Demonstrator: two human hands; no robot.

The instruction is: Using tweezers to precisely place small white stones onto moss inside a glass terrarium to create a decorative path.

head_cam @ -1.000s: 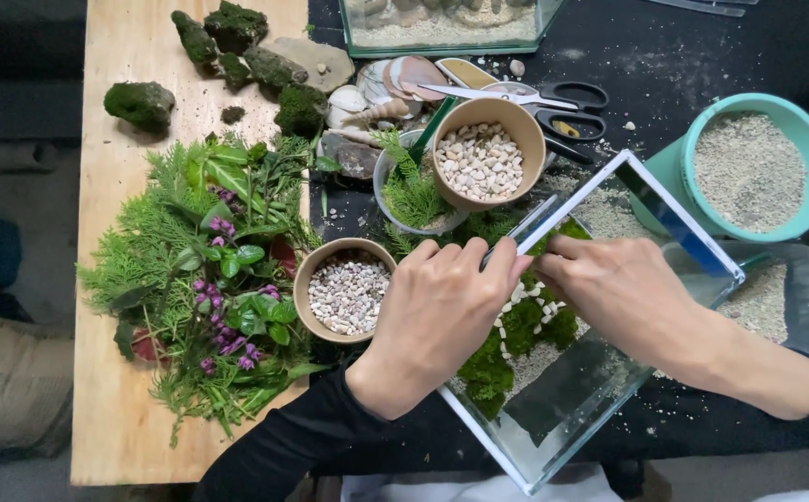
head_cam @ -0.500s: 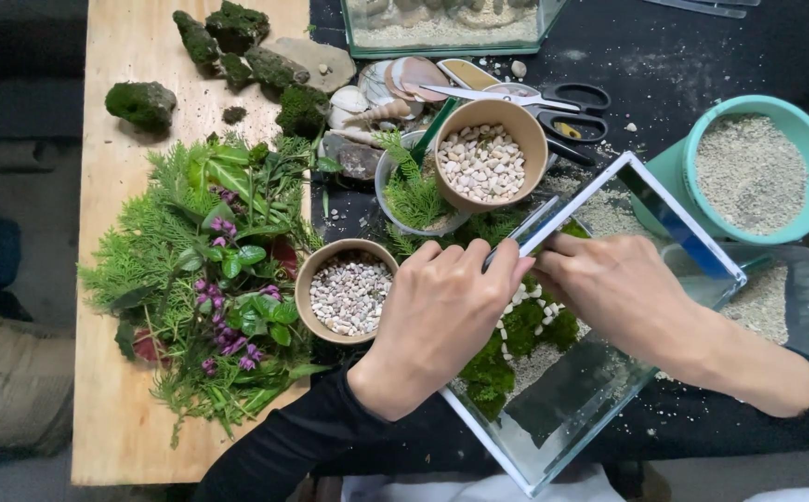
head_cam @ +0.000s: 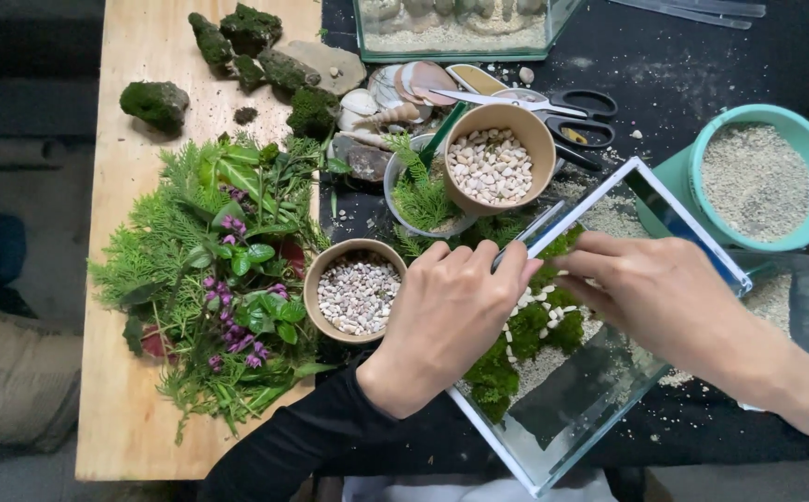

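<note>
Two hands work over a glass tank (head_cam: 678,223) at the counter's front right; a heap of greenery (head_cam: 209,279) lies on the wooden board at left; beside it a bowl of pebbles (head_cam: 356,291); the left hand (head_cam: 446,321) rests on the tank's rim, fingers curled around thin metal tweezers (head_cam: 527,234); the right hand (head_cam: 660,293) reaches inside, fingers bent over moss (head_cam: 525,330) and white stones (head_cam: 519,302), grip unclear.

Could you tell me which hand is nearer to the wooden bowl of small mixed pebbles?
Left. The left hand lies just beside the pebble bowl; the right hand is farther off, over the glass tank.
</note>
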